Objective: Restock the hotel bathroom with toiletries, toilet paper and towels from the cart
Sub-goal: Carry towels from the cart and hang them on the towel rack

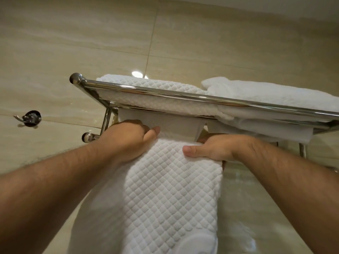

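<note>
A white waffle-weave towel (165, 189) hung down the middle of the view, from the centre toward six o'clock, its top edge just under the chrome towel rack (183, 97). The person's left hand (128, 138) gripped the towel's upper left corner, at about nine o'clock from its top edge. The fingers were curled over the cloth and the thumb lay along the front. The right hand (220, 147) gripped the upper right corner at three o'clock, thumb pressed flat across the weave and fingers tucked out of sight behind it. The two hands were apart, with the towel's width between them.

On the rack's shelf, toward twelve o'clock, lay a folded waffle towel (146, 85). A plain white towel (266, 92) touched it on its three o'clock side. A dark wall hook (31, 118) sat at nine o'clock on the beige tiled wall (91, 33).
</note>
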